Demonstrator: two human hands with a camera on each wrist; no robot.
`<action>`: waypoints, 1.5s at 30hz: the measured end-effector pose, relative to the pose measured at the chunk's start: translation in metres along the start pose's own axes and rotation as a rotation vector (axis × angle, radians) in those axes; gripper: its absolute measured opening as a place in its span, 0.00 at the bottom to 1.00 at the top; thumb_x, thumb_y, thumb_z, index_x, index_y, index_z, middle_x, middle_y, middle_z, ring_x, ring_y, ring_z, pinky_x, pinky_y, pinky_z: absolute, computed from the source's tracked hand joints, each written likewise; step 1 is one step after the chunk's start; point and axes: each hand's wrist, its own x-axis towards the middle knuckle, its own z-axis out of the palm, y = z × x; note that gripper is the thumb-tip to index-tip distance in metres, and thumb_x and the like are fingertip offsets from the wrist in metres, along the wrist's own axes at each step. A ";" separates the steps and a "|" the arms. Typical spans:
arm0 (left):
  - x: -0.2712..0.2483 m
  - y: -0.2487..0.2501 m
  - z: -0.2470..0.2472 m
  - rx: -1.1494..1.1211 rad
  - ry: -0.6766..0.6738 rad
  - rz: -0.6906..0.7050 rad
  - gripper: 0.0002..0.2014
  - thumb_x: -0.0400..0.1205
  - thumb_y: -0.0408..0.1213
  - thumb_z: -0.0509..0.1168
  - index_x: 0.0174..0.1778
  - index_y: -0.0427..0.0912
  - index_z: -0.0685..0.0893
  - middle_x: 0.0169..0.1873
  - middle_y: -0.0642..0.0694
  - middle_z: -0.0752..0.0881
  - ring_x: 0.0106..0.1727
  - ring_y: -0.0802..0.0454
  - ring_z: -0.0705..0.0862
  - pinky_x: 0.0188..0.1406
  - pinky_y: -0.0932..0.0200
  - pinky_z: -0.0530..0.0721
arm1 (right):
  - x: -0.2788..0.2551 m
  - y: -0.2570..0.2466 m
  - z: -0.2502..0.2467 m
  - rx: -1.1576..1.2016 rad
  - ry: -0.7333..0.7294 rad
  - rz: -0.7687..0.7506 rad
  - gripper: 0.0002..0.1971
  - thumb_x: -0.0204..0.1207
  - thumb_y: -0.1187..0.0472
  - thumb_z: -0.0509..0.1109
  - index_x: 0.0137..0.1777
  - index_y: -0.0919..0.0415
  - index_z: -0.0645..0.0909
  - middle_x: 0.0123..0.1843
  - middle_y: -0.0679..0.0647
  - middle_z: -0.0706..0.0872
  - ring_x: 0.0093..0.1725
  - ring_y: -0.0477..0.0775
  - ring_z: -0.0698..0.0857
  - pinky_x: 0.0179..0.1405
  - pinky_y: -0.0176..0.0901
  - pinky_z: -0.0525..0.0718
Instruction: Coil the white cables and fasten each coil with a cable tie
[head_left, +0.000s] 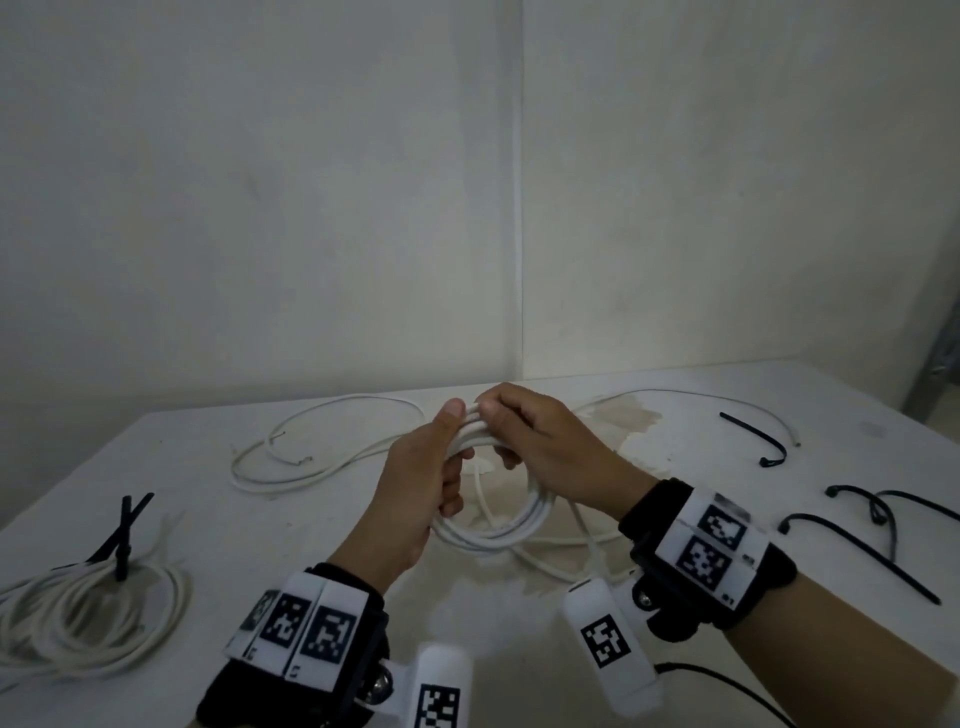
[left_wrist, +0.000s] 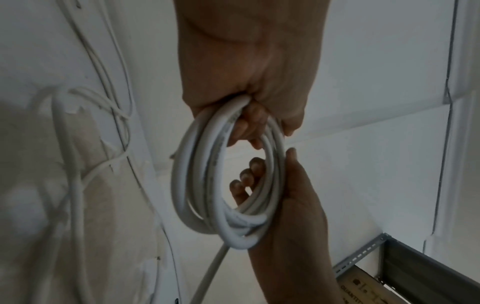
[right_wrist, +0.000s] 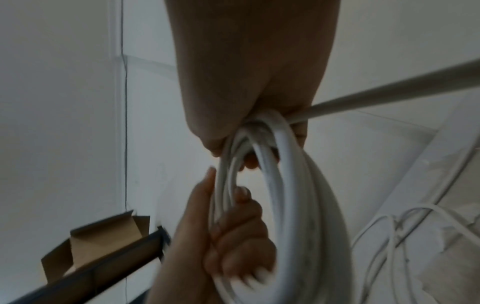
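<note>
You have two coils: one (head_left: 498, 525) at frame centre, one fastened (head_left: 88, 608) lower left; loose white cable (head_left: 311, 452) behind; four loose black ties (head_left: 753, 434) at right

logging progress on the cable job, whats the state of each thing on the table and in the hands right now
coil in the hands: partly wound, untied, tail trailing on the table
left hand: grips the coil
right hand: pinches the coil's top
finished coil: lying flat, fastened with a black tie
loose white cable: uncoiled
spare cable ties: unused, lying open
</note>
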 end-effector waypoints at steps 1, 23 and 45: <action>0.000 -0.001 -0.001 -0.022 0.014 0.001 0.21 0.83 0.50 0.57 0.31 0.37 0.77 0.13 0.53 0.64 0.13 0.59 0.61 0.15 0.66 0.63 | 0.001 0.000 -0.004 0.011 -0.026 0.017 0.13 0.85 0.58 0.55 0.49 0.63 0.80 0.35 0.52 0.80 0.32 0.44 0.78 0.38 0.36 0.77; 0.002 -0.008 -0.002 -0.189 0.082 0.051 0.18 0.84 0.46 0.57 0.30 0.41 0.73 0.17 0.52 0.63 0.15 0.58 0.59 0.14 0.65 0.62 | 0.002 0.006 -0.004 0.312 0.187 0.310 0.13 0.84 0.59 0.58 0.41 0.60 0.80 0.29 0.52 0.79 0.24 0.42 0.76 0.28 0.29 0.78; 0.007 -0.002 0.003 -0.202 0.168 0.215 0.23 0.84 0.42 0.58 0.22 0.50 0.83 0.14 0.54 0.64 0.16 0.59 0.61 0.14 0.66 0.64 | -0.009 -0.004 -0.004 0.140 0.044 0.144 0.04 0.77 0.63 0.68 0.45 0.63 0.76 0.32 0.53 0.84 0.30 0.47 0.87 0.32 0.36 0.85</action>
